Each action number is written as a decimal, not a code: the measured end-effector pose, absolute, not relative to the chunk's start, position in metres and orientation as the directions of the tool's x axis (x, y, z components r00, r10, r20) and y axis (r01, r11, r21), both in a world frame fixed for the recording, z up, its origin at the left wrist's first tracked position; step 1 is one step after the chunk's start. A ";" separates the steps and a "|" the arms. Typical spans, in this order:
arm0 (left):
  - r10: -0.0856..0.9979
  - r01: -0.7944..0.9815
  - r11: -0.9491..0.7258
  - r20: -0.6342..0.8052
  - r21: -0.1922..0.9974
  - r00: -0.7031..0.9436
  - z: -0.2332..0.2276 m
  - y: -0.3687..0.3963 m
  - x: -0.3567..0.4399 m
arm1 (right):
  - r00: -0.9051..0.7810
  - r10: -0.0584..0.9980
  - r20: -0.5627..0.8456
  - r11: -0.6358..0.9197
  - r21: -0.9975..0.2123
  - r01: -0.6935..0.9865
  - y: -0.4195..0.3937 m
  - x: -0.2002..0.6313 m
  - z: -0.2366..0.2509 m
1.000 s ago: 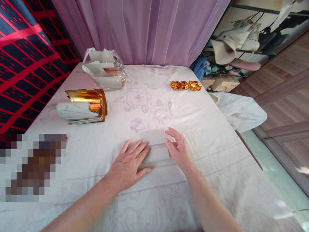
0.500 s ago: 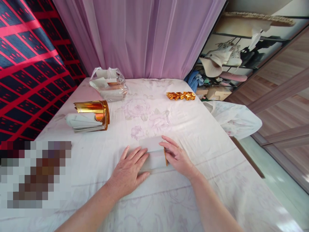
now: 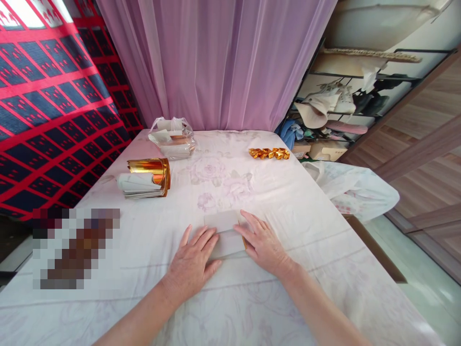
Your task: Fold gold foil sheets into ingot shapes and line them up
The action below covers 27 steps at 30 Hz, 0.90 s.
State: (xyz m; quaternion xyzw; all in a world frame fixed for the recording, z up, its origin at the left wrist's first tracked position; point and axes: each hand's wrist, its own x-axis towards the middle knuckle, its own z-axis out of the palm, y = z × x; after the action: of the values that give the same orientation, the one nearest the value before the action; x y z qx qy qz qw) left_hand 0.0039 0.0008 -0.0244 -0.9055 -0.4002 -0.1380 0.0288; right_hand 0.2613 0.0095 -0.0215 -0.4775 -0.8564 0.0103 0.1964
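White folded paper point(image 3: 225, 230) lies flat between both hands, touching each.

No readable text, label, brand, number or sign is showing anywhere: not on the white paper sheet point(image 3: 225, 230) under the hands, the gold foil stack point(image 3: 147, 178), or the plastic bag point(image 3: 173, 139) near the bed's far left corner.
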 end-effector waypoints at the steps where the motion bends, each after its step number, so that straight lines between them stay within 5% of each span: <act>1: 0.722 0.739 -0.671 0.279 0.059 0.633 -0.025 -0.001 0.005 | -0.490 0.813 0.314 0.558 -0.179 0.810 0.009 0.259 -0.019; 7: 0.727 0.745 -0.662 0.312 0.084 0.612 -0.017 -0.001 0.010 | -0.589 0.768 0.252 0.636 -0.187 0.749 0.008 0.257 -0.019; 27: 0.612 0.629 -0.766 0.451 0.133 0.650 -0.011 0.010 0.006 | -0.519 0.771 0.370 0.631 -0.333 0.700 0.003 0.253 -0.019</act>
State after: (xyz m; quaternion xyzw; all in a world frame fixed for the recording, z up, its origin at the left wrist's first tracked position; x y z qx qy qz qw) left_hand 0.0060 0.0097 -0.0107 -0.9081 -0.3414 -0.2417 0.0175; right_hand 0.2530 0.0031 -0.0194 -0.4233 -0.8686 0.0711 0.2475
